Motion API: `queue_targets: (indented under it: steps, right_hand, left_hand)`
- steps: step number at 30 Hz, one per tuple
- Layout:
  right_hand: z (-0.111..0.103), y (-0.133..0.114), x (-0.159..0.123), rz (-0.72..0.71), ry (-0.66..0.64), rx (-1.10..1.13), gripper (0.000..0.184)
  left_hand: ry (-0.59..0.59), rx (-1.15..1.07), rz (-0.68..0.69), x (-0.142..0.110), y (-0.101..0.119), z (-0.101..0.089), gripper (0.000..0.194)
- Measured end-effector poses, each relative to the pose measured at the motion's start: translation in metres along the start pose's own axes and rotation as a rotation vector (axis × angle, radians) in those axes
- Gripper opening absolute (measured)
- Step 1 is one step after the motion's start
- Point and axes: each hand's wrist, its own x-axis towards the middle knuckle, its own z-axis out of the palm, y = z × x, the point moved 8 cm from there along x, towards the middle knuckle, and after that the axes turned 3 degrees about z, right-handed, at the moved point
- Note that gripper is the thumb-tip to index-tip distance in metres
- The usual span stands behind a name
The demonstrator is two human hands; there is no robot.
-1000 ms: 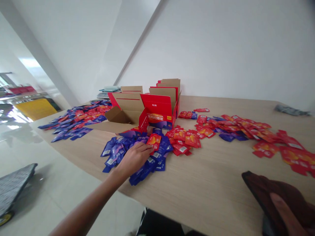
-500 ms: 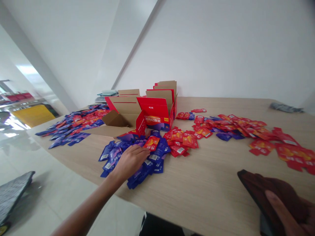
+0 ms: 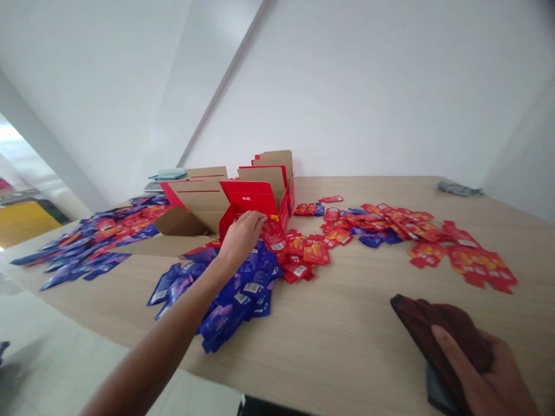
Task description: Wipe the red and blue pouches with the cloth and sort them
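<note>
My left hand (image 3: 243, 232) is pinched on the edge of a red sachet (image 3: 274, 237), in front of the open red carton (image 3: 254, 195). Below the wrist a heap of blue sachets (image 3: 243, 283) is spread on the table. Just right of it lies a small pile of red sachets (image 3: 310, 249). At the lower right, my right hand (image 3: 485, 370) grips a dark brown, cloth-like folded thing (image 3: 451, 329) with a black edge, its thumb on top. What kind of thing it is I cannot make out.
Another carton (image 3: 184, 222) stands with flaps up at the left. Mixed red and blue sachets (image 3: 108, 231) lie beyond it. More red sachets (image 3: 399, 218) stretch across the table (image 3: 347, 329) to the right. A grey cloth (image 3: 459, 189) lies at the far right.
My left hand has lifted off the blue heap with the red sachet and moved forward to the red carton. My right hand still holds the dark brown thing. The view has shifted slightly right.
</note>
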Motion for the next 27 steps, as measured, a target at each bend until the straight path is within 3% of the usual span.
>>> queue_targets:
  steps: [3,5,12,16,27]
  right_hand:
    - [0.003,0.007,0.000,0.105,-0.056,0.004,0.077]
    - [0.002,0.003,-0.001,0.107,-0.053,0.004,0.077]
    - [0.003,-0.006,-0.008,0.139,-0.069,0.051,0.078]
    - [0.004,0.001,-0.007,0.154,-0.086,0.051,0.080]
    - [0.003,-0.008,-0.010,0.142,-0.081,0.059,0.078]
  left_hand:
    - [-0.035,0.003,0.028,0.021,0.021,0.016,0.025]
    - [-0.079,0.004,0.066,0.021,0.038,0.032,0.025]
    - [-0.316,-0.001,0.269,-0.035,0.084,0.094,0.017]
    - [-0.334,0.012,0.283,-0.045,0.090,0.101,0.018]
    - [-0.366,0.077,0.302,-0.028,0.095,0.108,0.017]
